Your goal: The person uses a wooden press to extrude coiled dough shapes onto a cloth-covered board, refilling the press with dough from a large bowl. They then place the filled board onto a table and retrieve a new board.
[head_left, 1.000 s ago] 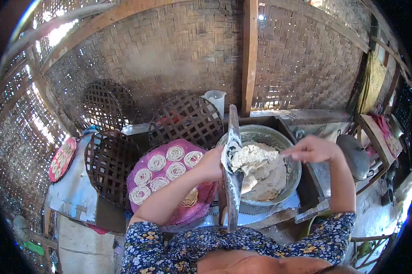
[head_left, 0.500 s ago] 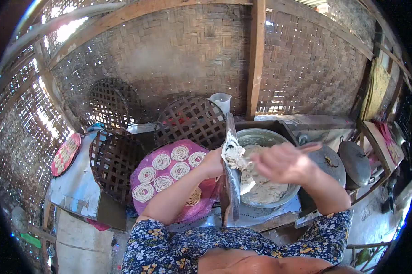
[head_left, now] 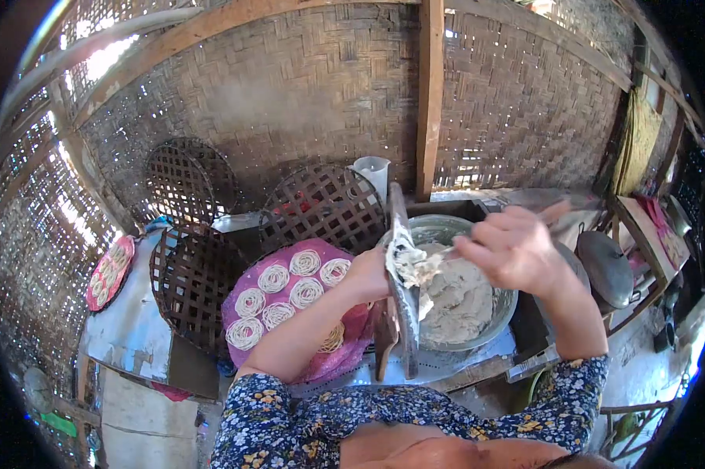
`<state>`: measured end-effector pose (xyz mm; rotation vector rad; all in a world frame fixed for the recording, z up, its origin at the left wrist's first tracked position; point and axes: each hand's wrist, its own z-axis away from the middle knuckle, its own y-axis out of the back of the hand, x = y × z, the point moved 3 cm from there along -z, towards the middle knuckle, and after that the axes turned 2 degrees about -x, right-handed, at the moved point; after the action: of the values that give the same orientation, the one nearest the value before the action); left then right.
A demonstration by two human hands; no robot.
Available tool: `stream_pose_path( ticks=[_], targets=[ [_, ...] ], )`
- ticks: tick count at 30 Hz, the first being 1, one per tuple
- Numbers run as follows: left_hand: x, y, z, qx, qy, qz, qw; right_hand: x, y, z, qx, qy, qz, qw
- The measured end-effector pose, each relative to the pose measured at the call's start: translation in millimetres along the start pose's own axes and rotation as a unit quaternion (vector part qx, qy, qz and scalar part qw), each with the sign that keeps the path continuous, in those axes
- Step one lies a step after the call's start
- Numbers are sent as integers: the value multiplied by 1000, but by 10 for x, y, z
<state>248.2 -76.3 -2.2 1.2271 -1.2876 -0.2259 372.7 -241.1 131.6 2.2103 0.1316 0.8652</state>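
You seem to be working dough point(head_left: 458, 309) into one wooden tool point(head_left: 407, 320) beside one metal basin point(head_left: 438, 227). Your left hand point(head_left: 369, 275) is gripping the tool; your right fingers are gripping one blurred utensil point(head_left: 556, 211). The next dab is probably calling for a steady tool. Eight coils point(head_left: 306, 293) are showing on one pink mat point(head_left: 356, 328).

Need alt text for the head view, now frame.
A person's left hand grips a dough-smeared wooden press over the left edge of a metal basin; the right hand holds a motion-blurred utensil toward pale dough at the press. Nests of noodle-like strands lie on a round pink surface at left.
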Motion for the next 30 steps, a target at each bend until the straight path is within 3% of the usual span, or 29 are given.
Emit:
stream_pose_path(
  ticks=[4, 5, 12, 16, 17, 19, 22, 24, 27, 30],
  targets=[
    [-151, -185, -89, -21, 46, -17, 999, -223, -287, -60, -22, 24, 10, 999],
    [-169, -144, -84, -25, 19, -15, 999, -240, -301, -68, -29, 29, 30, 999],
    [-338, 93, -19, 11, -42, 83, 996, 143, -134, 310, 3, -173, -79, 982],
    [-551, 34, -66, 52, -19, 212, 976, 227, -326, 579, 72, -320, -176, 928],
    [-633, -43, -108, 14, 4, 245, 970, 204, -446, 599, 68, -326, -169, 928],
    [-597, -93, -174, 18, -87, 275, 957, 140, -716, 686, 65, -335, -212, 916],
    [-513, 63, -85, -19, 16, 418, 908, 47, -788, 740, 41, -338, -301, 891],
    [-418, 166, 7, 25, -43, 381, 923, -31, -739, 727, 16, -338, -369, 866],
    [-435, 70, -13, 42, 42, 224, 973, 47, -547, 612, -28, -332, -359, 872],
    [-402, 11, -36, 39, 12, 133, 990, 214, -346, 514, -129, -320, -300, 889]
  ],
)
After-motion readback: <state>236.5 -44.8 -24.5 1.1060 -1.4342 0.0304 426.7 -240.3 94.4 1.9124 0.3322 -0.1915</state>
